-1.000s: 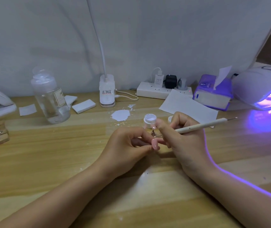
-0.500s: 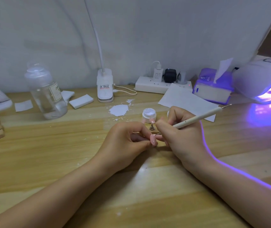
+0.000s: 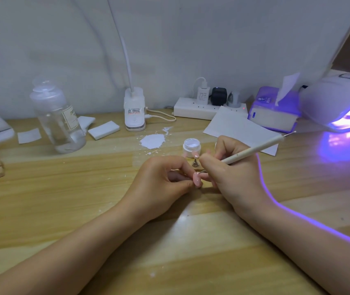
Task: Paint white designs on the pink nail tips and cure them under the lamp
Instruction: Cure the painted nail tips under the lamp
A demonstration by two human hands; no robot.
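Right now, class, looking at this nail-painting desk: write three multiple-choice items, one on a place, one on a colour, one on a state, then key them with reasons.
1. Where is the open white jar?
A. beyond the hands
B. beside the clear bottle
C. inside the lamp

2. What colour is the nail tip being painted?
A. blue
B. pink
C. black

3. The curing lamp at the right is:
A. unlit
B. boxed
C. glowing purple

Answers:
1 A, it stands just past the knuckles.
2 B, pink shows between the left hand fingers.
3 C, purple light spills onto the desk.
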